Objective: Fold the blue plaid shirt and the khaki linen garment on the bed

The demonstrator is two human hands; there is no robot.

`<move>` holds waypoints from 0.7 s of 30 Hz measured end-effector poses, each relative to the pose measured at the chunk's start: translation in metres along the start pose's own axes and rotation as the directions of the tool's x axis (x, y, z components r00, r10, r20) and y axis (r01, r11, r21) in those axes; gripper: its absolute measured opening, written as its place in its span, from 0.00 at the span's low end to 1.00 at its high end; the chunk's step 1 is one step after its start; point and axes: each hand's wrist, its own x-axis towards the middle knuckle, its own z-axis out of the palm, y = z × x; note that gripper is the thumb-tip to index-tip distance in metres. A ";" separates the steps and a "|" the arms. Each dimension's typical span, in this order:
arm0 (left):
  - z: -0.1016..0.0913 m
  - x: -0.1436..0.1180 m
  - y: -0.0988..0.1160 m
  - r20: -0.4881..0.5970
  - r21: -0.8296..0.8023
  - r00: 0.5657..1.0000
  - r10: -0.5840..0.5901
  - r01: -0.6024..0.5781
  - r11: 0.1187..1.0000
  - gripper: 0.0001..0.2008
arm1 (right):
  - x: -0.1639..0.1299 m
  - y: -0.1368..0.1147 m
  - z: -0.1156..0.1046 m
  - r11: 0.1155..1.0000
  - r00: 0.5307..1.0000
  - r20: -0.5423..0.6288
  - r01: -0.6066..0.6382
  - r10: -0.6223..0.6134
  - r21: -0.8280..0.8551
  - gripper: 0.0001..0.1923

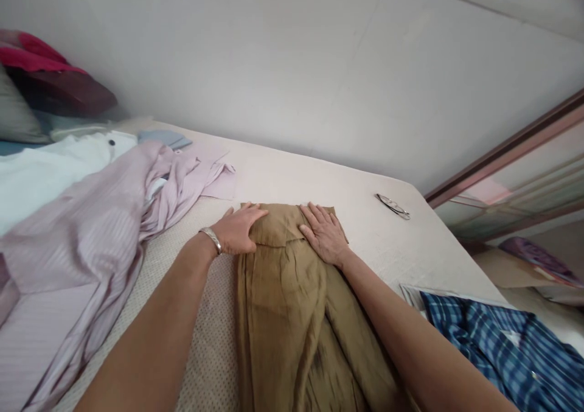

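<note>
Pressing both hands flat, left hand [237, 229], right hand [325, 234], on brown garment [283, 314]

Bed [283, 174]: brown trousers [283, 314], striped shirt [82, 235], glasses [393, 206].

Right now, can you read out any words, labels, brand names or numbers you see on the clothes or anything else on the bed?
None: no readable text in view.
The brown garment under both hands shows no label.
The striped shirt, plaid shirt and glasses carry no visible writing.
</note>
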 end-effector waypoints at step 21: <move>0.039 0.022 0.032 -0.096 -0.089 0.989 0.111 -0.120 0.989 0.30 | 0.000 -0.003 -0.004 1.000 1.000 0.007 -0.010 0.010 0.014 0.33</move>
